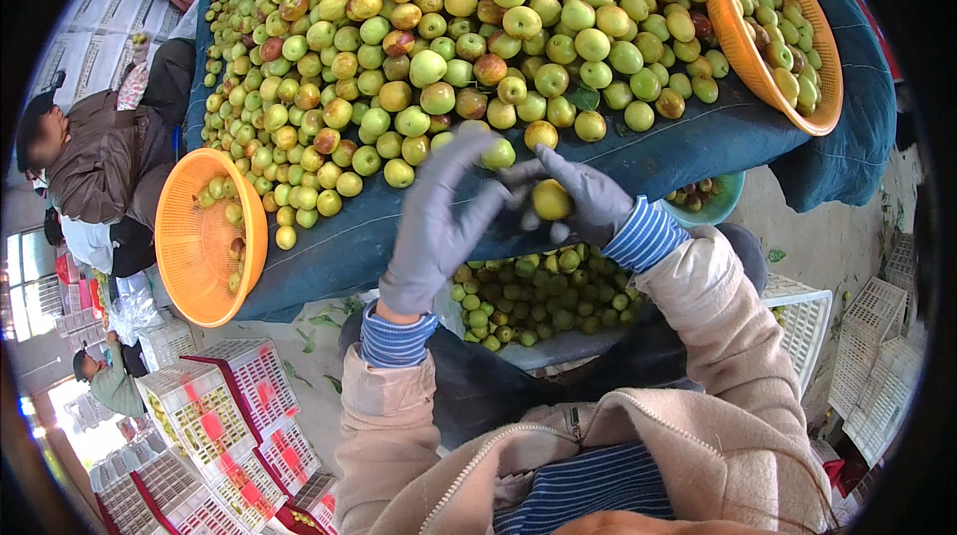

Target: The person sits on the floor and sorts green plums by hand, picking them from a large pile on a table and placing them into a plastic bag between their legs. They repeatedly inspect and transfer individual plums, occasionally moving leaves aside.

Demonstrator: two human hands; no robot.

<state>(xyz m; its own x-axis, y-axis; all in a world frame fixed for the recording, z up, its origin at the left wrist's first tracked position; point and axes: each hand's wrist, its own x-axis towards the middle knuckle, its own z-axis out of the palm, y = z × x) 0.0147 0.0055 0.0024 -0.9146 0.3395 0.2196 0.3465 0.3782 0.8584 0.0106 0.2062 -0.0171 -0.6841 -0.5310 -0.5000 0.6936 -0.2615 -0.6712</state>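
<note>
A large heap of green jujubes [463, 49], many blushed with red-brown, lies on a table covered in dark blue cloth [658, 161]. My right hand [591, 195], in a grey glove, holds one yellow-green jujube [552, 200] at the near edge. My left hand [445, 224], also gloved and slightly blurred, is raised beside it with thumb and fingers apart. I see nothing held in it. Just past its fingertips sits a green jujube [499, 153] at the heap's rim. Below both hands, between my knees, is a container full of jujubes [549, 296], its far side shaded by the cloth.
Orange plastic baskets stand at the left [168, 236] and far right [830, 79], each holding jujubes. A teal basin [718, 202] with darker fruit sits below the table's right side. White crates [800, 303] flank me; stacked crates [202, 415] rise at left. A co-worker [112, 153] sits leftward.
</note>
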